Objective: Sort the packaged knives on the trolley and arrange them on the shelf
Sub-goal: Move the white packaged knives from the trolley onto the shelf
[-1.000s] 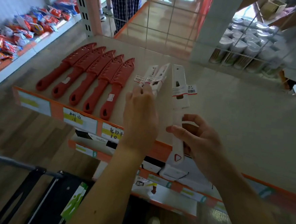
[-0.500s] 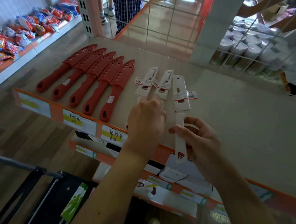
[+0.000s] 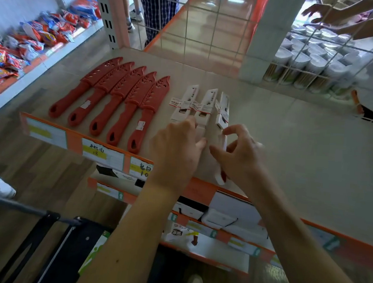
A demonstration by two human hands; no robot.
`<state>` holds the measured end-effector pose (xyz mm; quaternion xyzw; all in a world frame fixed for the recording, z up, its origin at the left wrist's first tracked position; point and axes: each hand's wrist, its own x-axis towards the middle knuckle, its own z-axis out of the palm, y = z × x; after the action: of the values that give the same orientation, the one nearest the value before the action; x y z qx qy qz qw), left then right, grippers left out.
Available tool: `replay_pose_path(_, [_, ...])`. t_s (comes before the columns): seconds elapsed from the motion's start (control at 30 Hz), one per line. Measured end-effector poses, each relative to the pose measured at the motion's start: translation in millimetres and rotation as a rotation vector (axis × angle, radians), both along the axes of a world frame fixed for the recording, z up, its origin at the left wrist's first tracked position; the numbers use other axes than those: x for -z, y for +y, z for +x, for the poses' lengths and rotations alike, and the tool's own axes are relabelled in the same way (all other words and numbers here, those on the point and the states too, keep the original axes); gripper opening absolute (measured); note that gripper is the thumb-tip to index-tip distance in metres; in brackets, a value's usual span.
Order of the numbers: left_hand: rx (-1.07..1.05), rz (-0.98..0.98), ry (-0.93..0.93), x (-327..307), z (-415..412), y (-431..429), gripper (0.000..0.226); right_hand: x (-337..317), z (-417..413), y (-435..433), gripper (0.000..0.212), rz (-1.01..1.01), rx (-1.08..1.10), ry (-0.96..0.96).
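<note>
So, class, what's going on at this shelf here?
A person is lining up packaged knives on a shop shelf. Five red knives lie in a row, with three white knives to their right. The left hand rests on the handles of two white ones, while the right hand pinches the third white knife by its handle.
</note>
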<state>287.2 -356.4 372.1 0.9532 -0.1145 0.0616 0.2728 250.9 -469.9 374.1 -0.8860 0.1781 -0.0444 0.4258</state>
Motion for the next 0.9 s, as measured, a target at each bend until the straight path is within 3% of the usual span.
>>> replay_pose_path(0.27, [-0.009,0.015,-0.095,6,-1,6,0.03,6,2,4,0.044,-0.078,-0.039,-0.048])
replay_pose_path(0.53, [-0.036,-0.023,-0.054,13,0,11,0.028,11,-1,1,0.045,-0.174,-0.114,-0.128])
replay_pose_path(0.73, [-0.043,-0.056,-0.069,20,-1,12,0.024,12,-2,2,0.04,-0.202,-0.161,-0.116])
replay_pose_path(0.9, [0.014,-0.072,-0.132,23,-3,15,0.023,12,-7,2,0.05,-0.298,-0.221,-0.038])
